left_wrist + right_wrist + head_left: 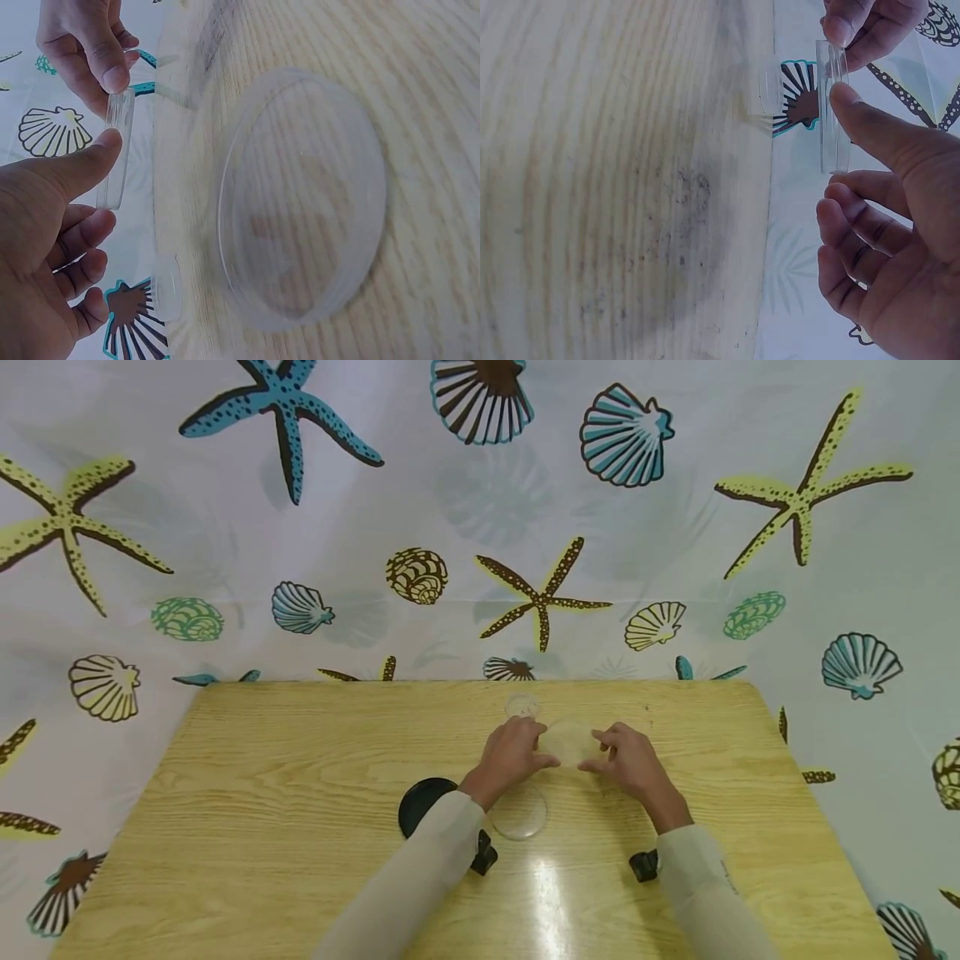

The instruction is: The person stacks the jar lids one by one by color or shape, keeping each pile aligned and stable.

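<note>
My left hand [512,752] and right hand [632,762] pinch opposite edges of a clear round dish [567,742] between thumbs and fingers, raised over the wooden table [285,760], second clear dish [519,814] lying nearer me, smaller clear dish [522,703] farther back.

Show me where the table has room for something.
The table is bare from its left edge to the black disc, and from the right hand to the right edge. Crowded: the middle, with left hand, held clear dish, near dish, far dish.
</note>
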A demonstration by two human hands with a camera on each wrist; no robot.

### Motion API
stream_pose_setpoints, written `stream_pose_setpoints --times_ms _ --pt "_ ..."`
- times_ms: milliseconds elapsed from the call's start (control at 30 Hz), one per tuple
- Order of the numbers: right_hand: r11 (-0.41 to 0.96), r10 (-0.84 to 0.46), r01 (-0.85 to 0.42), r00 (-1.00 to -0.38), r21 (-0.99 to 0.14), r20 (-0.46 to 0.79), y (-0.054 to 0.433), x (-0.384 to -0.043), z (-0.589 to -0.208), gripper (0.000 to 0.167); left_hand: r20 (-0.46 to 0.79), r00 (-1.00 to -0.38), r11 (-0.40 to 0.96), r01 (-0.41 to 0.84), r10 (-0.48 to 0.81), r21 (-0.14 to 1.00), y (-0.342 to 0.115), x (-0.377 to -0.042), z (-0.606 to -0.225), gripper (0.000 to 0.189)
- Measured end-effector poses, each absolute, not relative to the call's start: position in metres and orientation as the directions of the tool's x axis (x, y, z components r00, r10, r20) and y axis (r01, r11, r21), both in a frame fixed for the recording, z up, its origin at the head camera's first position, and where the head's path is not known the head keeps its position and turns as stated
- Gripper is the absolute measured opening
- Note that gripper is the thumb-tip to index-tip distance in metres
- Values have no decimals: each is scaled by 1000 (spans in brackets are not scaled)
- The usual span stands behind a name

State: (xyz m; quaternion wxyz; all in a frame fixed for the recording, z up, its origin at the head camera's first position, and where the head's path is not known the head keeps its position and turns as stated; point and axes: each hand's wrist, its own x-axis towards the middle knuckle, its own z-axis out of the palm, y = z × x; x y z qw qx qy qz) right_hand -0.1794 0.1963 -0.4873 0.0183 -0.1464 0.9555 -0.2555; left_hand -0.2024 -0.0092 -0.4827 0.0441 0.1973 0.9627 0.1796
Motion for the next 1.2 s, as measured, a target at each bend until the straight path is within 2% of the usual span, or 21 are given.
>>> stream_pose_setpoints --times_ms 200,467,767,1200 --pt "816 -277 -240 -961 -526 9 192 -174 -487 61 -7 -918 853 367 397 372 -14 -198 -485 35" --pt "799 -292 -240 -956 -552 -6 185 -170 -489 61 8 -909 841 389 416 376 -26 -190 -490 46" --pt "787 -313 -253 -950 -563 -11 179 -165 -492 62 41 -913 827 386 406 408 -36 -183 -493 36" --pt "757 -337 -260 -941 -600 -17 166 -159 -498 60 10 -918 828 361 395 430 -53 -173 -492 45"
